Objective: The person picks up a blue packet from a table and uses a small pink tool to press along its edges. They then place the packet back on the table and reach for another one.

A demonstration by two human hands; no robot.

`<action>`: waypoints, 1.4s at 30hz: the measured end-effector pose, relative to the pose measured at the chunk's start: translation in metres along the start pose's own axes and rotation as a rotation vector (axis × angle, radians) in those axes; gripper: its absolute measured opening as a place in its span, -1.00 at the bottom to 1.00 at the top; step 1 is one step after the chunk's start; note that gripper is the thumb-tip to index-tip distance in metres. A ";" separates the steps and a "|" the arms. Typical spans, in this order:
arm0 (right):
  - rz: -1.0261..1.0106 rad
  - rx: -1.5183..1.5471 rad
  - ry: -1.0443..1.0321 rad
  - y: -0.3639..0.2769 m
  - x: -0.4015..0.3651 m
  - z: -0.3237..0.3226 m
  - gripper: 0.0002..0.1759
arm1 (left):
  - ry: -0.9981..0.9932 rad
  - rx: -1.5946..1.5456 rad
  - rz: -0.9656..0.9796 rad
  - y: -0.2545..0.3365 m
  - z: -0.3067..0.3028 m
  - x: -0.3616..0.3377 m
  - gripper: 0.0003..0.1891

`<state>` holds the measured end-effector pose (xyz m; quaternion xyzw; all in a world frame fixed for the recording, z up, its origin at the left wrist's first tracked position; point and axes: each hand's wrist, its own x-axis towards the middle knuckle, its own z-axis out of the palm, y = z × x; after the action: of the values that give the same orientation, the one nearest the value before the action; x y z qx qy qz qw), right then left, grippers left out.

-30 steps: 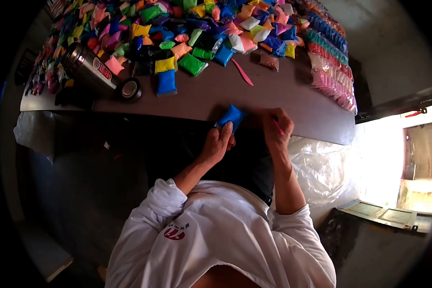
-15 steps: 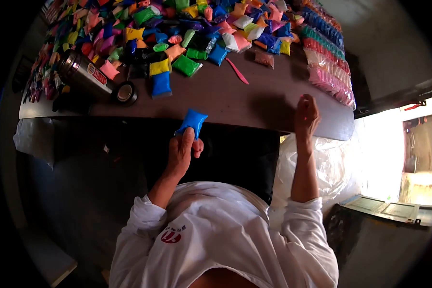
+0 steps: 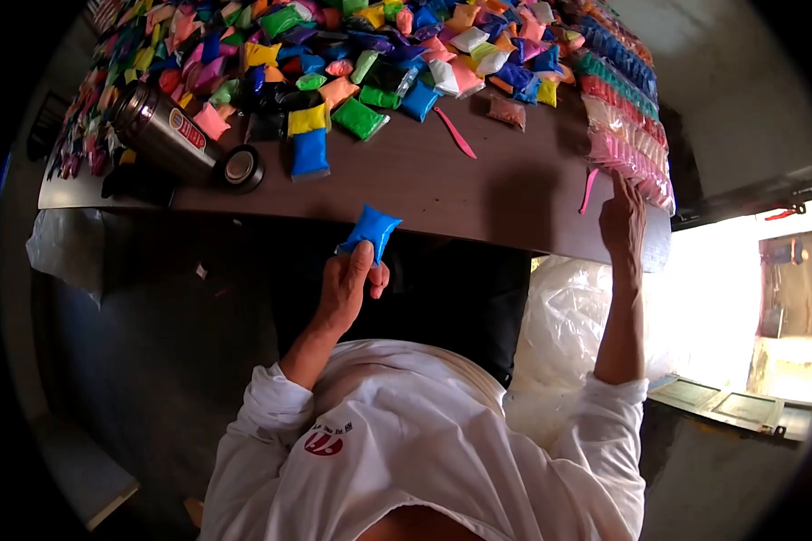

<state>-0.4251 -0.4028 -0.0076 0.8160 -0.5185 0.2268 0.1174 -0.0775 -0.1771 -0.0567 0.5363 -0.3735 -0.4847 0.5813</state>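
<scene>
My left hand [image 3: 354, 278] is closed on a shiny blue packet [image 3: 372, 230], with the thumb pressed on its near end. It hangs just in front of the table's near edge. Over the table's right end, my right hand [image 3: 624, 221] stretches its fingers toward the lowest row of pink packets [image 3: 630, 164]; whether the fingertips touch them is hard to see. Just left of that hand is a slim pink tool [image 3: 589, 191], and a gap shows between the two. A second pink tool [image 3: 455, 133] lies farther left on the brown table [image 3: 415, 180].
Many colourful packets [image 3: 361, 117] are heaped across the back. A steel flask [image 3: 167, 135] lies at the left beside a round black-rimmed lid [image 3: 241, 168]. Stacked rows of packets [image 3: 609, 59] line the right edge. Clear plastic sheeting [image 3: 568, 311] hangs below the table.
My right hand has moved right, to the pink packets, and its fingers have stretched out. The pink tool beside it now shows fully. My left hand still holds the blue packet, almost unmoved.
</scene>
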 end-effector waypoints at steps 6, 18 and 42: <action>-0.106 0.313 -0.247 -0.124 -0.056 0.017 -0.14 | -0.014 -0.027 0.027 0.004 -0.003 -0.002 -0.41; -0.205 0.322 -0.185 -0.260 -0.052 0.038 0.06 | 0.169 -0.046 0.077 0.033 -0.037 -0.022 -0.41; 0.463 1.941 -0.825 -0.313 -0.042 0.005 -0.64 | 0.166 -0.034 0.063 0.026 -0.021 -0.010 -0.45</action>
<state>-0.1577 -0.2360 -0.0186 0.4563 -0.2585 0.2653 -0.8091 -0.0552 -0.1634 -0.0332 0.5527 -0.3325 -0.4261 0.6343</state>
